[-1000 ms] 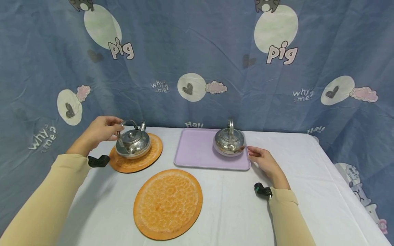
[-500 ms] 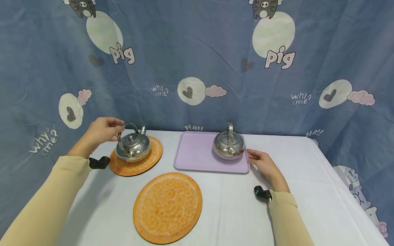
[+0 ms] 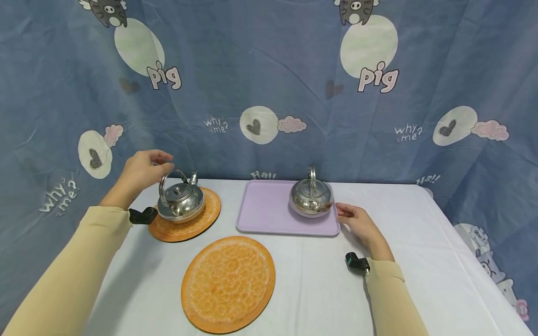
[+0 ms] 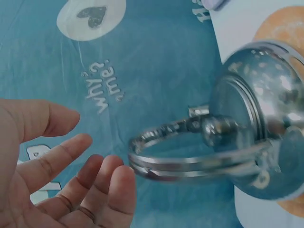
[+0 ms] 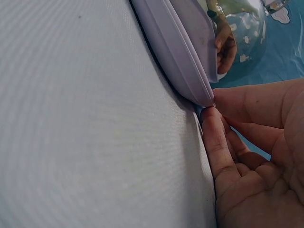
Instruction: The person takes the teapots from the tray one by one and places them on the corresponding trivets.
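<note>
A steel kettle (image 3: 181,206) with an arched handle stands on an orange round mat (image 3: 210,215) at the back left. My left hand (image 3: 145,173) hovers by the top of its handle, fingers spread and loosely bent, with nothing held. In the left wrist view the fingertips lie right beside the handle (image 4: 190,166). At the right, my right hand (image 3: 360,226) pinches the edge of a lilac tray (image 3: 262,207), with the thumb at the rim and a finger just under it. Another steel kettle (image 3: 311,200) sits on that tray's right half.
A larger orange round mat (image 3: 229,284) lies at the front middle of the white-clothed table (image 3: 315,284). A blue printed curtain (image 3: 210,93) hangs behind the table's back edge. Black wrist cameras sit on both sleeves.
My left hand has let go of the left kettle's handle, rising slightly with the fingers opening. The right hand stays at the tray edge. The head view has shifted a little.
</note>
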The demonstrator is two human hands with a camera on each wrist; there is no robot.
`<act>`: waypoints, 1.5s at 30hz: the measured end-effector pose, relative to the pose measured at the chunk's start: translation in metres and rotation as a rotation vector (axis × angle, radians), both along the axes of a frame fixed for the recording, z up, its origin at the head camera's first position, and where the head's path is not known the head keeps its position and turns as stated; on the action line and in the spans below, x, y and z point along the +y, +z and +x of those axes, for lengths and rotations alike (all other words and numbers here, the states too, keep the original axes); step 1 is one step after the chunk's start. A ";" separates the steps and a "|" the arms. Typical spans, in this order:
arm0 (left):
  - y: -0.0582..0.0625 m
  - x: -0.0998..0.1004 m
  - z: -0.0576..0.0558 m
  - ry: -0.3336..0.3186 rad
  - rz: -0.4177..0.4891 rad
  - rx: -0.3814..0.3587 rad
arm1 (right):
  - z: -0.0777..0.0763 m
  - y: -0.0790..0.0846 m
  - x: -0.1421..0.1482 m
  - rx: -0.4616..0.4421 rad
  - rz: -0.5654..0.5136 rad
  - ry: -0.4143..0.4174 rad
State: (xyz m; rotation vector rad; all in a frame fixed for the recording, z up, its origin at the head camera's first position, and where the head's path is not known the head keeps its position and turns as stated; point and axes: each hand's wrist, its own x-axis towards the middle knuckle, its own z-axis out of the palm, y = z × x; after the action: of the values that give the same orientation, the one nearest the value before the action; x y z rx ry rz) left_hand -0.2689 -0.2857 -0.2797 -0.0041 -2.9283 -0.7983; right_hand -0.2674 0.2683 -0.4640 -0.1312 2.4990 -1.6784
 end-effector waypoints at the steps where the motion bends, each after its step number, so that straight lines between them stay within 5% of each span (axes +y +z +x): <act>1: 0.002 0.002 -0.001 -0.003 -0.001 0.001 | 0.000 0.000 0.000 0.000 0.001 0.000; 27: 0.021 0.089 -0.018 -0.100 0.151 0.006 | 0.000 0.001 -0.003 -0.007 0.007 -0.005; 45: 0.003 0.171 -0.025 -0.199 0.295 -0.054 | -0.001 0.001 0.000 -0.005 0.016 -0.003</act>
State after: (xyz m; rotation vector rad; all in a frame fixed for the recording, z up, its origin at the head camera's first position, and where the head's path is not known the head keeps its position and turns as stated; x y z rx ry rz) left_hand -0.2940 -0.1144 -0.2762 -0.2565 -2.8595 -1.2725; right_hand -0.2682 0.2680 -0.4627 -0.1220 2.5092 -1.6575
